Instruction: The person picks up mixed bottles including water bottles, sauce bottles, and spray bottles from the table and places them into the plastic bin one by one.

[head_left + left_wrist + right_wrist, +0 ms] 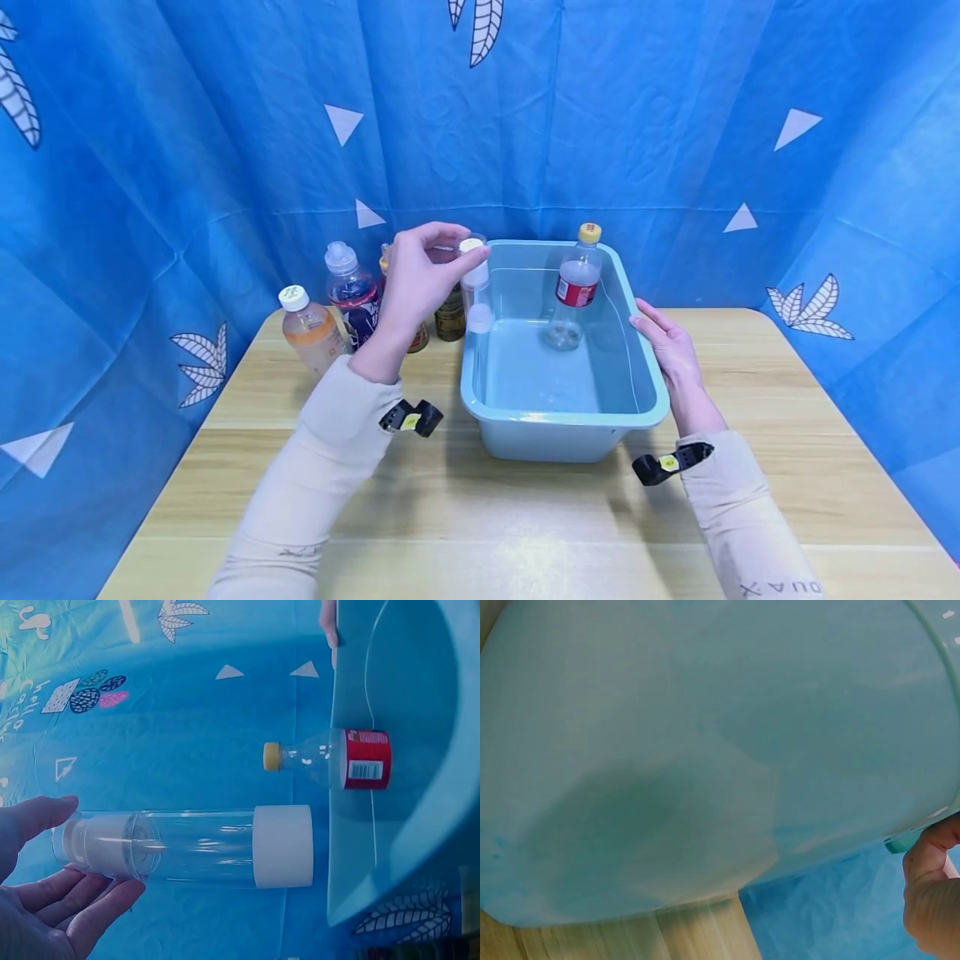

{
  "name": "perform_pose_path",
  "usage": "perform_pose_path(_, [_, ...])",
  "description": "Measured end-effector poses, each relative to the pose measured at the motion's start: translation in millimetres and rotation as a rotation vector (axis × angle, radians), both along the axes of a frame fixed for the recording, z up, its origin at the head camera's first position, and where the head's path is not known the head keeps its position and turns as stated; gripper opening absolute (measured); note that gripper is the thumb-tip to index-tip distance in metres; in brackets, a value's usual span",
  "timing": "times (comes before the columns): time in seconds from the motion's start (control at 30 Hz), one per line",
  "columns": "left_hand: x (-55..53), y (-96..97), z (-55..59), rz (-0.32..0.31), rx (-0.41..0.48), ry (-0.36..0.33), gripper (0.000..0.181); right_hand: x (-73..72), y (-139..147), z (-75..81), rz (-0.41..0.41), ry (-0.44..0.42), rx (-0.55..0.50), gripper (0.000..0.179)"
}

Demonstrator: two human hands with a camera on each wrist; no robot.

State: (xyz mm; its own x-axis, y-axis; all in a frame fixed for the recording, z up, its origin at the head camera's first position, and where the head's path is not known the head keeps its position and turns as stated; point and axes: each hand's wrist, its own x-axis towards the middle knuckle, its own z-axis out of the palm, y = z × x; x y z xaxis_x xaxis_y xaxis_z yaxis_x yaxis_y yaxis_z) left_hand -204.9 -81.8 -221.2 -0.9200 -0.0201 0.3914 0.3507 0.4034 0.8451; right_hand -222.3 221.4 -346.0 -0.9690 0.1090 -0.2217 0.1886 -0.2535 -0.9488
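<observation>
My left hand [416,279] pinches the top end of a clear cylindrical bottle [477,292], thumb on one side and fingers on the other. In the left wrist view this bottle [202,847] has a white piece inside the held end and a wide white band at the other end. It hangs upright at the left rim of a light blue plastic tub [570,417]. My right hand [671,350] holds the tub's right rim, the thumb lying over the edge. Inside the tub, a clear bottle [576,293] with yellow cap and red label leans toward the back right corner.
Left of the tub stand several bottles: one with a white cap and orange band [309,332], one with a clear cap and dark label [355,296], and a dark gold container [450,318]. A blue patterned curtain [637,125] hangs behind the wooden table [420,517].
</observation>
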Motion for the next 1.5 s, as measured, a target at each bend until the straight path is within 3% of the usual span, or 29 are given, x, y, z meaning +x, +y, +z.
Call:
perform_pose_path(0.17, [-10.0,13.3,1.2,-0.026,0.027,-0.017,0.034,5.0,-3,6.2,0.007,-0.007,0.002,0.059])
perform_pose_path(0.33, [-21.2,26.5,-2.2,-0.037,0.027,-0.024,0.035,0.1,1,-1.1,-0.003,-0.005,-0.001,0.058])
perform_pose_path(0.73, [-52.6,57.0,-10.1,0.017,-0.006,-0.108,0.032,-2.6,3,-5.2,0.002,0.000,0.004,0.059])
perform_pose_path(1.13, [-75.5,84.4,-40.8,0.036,-0.066,-0.182,0.028,6.0,-3,7.1,0.005,-0.008,-0.015,0.058])
perform_pose_path(1.5, [-84.9,99.8,-70.0,-0.015,-0.124,-0.283,0.026,-1.6,3,-5.8,-0.003,0.008,0.019,0.057])
